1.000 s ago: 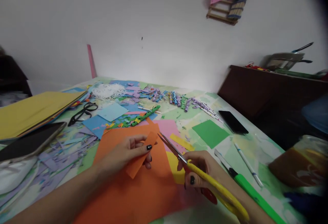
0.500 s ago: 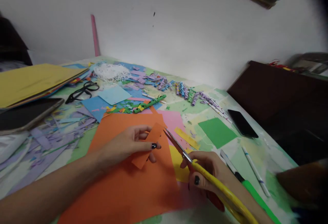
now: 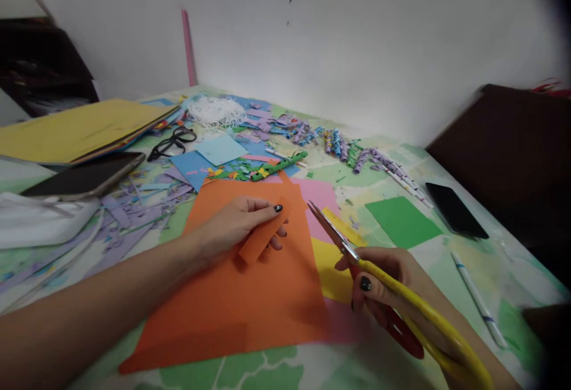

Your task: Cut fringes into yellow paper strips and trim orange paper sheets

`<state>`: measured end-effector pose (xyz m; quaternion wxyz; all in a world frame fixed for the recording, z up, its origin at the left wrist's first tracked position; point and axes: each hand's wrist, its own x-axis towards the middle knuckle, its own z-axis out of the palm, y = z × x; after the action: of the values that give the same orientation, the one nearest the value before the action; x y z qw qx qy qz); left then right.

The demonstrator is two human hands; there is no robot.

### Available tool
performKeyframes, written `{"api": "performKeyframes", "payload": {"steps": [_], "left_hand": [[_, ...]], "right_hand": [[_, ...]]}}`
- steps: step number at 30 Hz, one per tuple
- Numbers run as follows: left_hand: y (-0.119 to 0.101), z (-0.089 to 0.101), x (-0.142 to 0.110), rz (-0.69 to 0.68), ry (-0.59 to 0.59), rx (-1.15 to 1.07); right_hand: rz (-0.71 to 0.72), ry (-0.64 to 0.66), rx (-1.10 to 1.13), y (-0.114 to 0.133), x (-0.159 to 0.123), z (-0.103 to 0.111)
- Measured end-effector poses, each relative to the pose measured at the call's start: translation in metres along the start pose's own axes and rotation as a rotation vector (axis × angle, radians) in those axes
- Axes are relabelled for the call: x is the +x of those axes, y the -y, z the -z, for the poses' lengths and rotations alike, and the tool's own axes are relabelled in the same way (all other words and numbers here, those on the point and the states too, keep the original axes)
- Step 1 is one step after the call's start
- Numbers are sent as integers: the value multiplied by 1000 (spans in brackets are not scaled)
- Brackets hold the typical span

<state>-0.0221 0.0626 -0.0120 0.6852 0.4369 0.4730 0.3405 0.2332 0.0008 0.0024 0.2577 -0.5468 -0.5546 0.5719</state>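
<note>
Between the thumb and fingers of my left hand (image 3: 247, 223) is a narrow orange paper strip (image 3: 256, 247), tilted and held above a large orange sheet (image 3: 223, 313). My right hand (image 3: 383, 277) grips a pair of scissors (image 3: 419, 313) with yellow and red handles. Their blades point up and left, a little apart at the tips, and do not touch the strip. Under and beside the orange sheet lie pink paper (image 3: 319, 194) and yellow paper (image 3: 330, 274). A green paper square (image 3: 404, 222) rests right of the scissors.
Purple scraps (image 3: 138, 205), a dark phone (image 3: 87, 176), glasses (image 3: 172, 142) and a yellow sheet stack (image 3: 84, 128) lie at left. Farther back are white string (image 3: 216, 110) and decorated paper rolls (image 3: 336, 143). A black phone (image 3: 455, 208) and a white stick (image 3: 479, 301) are at right.
The camera view has turned, shifting the table's things. My left thumb has slid up along the strip, toward its upper end. The scissors remain in my right hand, now farther from the strip.
</note>
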Motion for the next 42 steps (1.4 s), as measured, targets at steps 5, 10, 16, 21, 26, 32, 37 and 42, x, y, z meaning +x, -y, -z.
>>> {"api": "performKeyframes", "payload": {"steps": [5, 10, 16, 21, 26, 32, 37, 42], "left_hand": [[-7, -2, 1, -41, -6, 102], [-8, 0, 3, -78, -23, 92], [-8, -1, 6, -81, -29, 133], [-4, -5, 2, -21, 36, 93], [-9, -5, -3, -50, 60, 135], [-18, -5, -12, -92, 44, 226], [-20, -6, -20, -168, 51, 236], [-14, -1, -21, -136, 37, 158]], "right_hand": [[9, -73, 49, 2, 2, -7], [22, -73, 70, 1, 2, -8], [21, -58, 54, 2, 0, -7], [38, -67, 33, -3, -1, -8], [72, -35, 37, 0, -5, -12], [119, 40, 111, 2, -9, -19], [181, 80, 79, 2, -9, -24], [214, 126, 69, 1, -12, -26]]}}
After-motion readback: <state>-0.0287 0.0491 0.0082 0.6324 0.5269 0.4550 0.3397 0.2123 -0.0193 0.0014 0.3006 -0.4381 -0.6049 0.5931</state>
